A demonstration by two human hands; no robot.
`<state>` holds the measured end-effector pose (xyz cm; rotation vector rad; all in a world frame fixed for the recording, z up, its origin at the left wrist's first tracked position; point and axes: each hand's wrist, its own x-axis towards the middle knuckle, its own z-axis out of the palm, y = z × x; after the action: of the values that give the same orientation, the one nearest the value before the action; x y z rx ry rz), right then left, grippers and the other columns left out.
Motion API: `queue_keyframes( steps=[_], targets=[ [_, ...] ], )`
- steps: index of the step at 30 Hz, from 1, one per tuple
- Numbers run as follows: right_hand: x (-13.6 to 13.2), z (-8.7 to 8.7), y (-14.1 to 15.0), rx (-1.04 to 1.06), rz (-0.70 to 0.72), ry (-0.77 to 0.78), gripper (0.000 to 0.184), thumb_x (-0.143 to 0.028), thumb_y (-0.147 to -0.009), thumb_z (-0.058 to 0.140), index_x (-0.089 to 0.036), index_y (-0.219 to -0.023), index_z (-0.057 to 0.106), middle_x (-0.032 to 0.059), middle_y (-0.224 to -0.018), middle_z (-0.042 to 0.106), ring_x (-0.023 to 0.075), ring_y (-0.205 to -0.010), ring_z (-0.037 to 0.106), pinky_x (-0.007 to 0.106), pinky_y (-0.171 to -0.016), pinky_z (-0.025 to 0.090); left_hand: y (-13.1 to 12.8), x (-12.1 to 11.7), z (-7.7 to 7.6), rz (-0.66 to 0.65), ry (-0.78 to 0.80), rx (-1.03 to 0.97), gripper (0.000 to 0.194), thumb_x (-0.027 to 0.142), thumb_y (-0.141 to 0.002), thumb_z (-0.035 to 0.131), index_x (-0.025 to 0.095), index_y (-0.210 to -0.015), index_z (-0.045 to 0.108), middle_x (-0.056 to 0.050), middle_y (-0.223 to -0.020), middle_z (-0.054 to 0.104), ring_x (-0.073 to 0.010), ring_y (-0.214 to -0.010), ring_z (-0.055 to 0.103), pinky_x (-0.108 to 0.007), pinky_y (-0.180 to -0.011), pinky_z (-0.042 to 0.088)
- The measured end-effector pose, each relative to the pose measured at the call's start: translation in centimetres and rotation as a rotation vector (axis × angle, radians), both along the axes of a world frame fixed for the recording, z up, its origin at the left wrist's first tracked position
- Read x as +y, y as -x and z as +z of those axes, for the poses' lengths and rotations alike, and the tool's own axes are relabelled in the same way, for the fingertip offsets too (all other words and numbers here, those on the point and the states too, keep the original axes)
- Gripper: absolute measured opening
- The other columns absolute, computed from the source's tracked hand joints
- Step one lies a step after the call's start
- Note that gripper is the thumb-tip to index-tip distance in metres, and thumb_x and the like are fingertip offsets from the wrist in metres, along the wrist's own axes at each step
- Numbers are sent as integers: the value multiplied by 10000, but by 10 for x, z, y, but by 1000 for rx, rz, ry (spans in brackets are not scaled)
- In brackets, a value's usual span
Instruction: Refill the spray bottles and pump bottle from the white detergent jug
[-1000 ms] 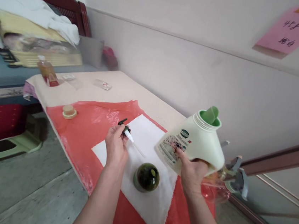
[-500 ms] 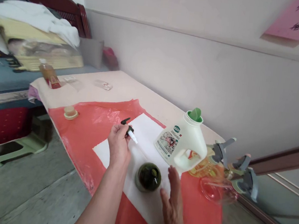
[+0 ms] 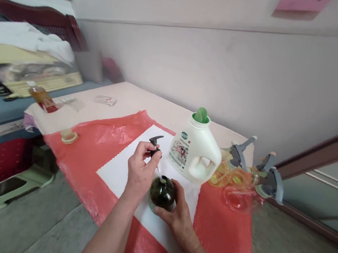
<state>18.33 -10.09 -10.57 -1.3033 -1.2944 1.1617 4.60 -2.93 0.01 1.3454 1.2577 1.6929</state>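
Note:
My left hand [image 3: 143, 168] pinches a black pump dispenser head [image 3: 156, 140] by its collar. The pump's white tube points down, its lower end at the mouth of a dark green round bottle [image 3: 163, 194]. Fingers and thumb of my right hand [image 3: 179, 216] are wrapped round the bottle's right side. The bottle stands on a white cloth or paper sheet [image 3: 118, 173]. Behind it, a white detergent jug [image 3: 201, 146] stands uncapped, with a green spout in its mouth.
Clear spray bottles [image 3: 239, 170] with grey triggers stand at the right. A red plastic sheet [image 3: 91, 174] covers this end of the table. At the left are a small beige cap [image 3: 69, 135] and an amber bottle [image 3: 42, 97]. A wall [image 3: 175, 63] runs behind.
My left hand has brought the pump upright, with its tube down at the bottle's mouth. My right hand has closed round the bottle. The view has shifted slightly.

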Motion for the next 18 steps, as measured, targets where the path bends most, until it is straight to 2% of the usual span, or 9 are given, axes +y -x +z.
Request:
queue_keyframes(
  steps=[5, 7, 10, 12, 18],
  targets=[
    [2, 21, -15, -5, -38, -72, 797, -401, -639, 806, -247, -1299, 388, 87, -1255, 584, 271, -1166, 572, 451, -1023, 461, -11, -12, -7, -212, 101, 147, 106, 273, -836, 662, 227, -859, 569, -39, -977, 698, -200, -950, 646, -331, -844, 472],
    [2, 25, -21, -36, -71, -118, 788, -383, -626, 807, -239, -1288, 405, 88, -1241, 587, 274, -1151, 572, 453, -1015, 458, -18, -15, -10, -281, 162, 143, 97, 283, -842, 650, 225, -857, 574, -38, -970, 698, -198, -943, 642, -329, -844, 468],
    [2, 31, -26, -6, -120, -116, 790, -368, -596, 820, -240, -1275, 436, 82, -1236, 601, 279, -1149, 571, 458, -1024, 443, -25, -17, -9, -321, 226, -29, 136, 293, -820, 680, 218, -836, 568, -32, -946, 700, -190, -932, 644, -316, -842, 466],
    [1, 35, -28, 102, -106, -85, 774, -387, -582, 835, -254, -1251, 470, 62, -1210, 621, 272, -1130, 581, 438, -1009, 450, -26, -16, -7, -358, 256, -164, 174, 283, -791, 720, 210, -817, 565, -31, -938, 705, -185, -934, 648, -307, -850, 461],
    [2, 45, -34, 516, 111, -31, 613, -484, -657, 790, -252, -1183, 578, 31, -1089, 672, 240, -1015, 606, 374, -889, 479, -24, -17, -3, -525, 335, -529, 214, 236, -770, 757, 200, -823, 552, -62, -987, 713, -210, -970, 660, -330, -855, 460]
  ],
)
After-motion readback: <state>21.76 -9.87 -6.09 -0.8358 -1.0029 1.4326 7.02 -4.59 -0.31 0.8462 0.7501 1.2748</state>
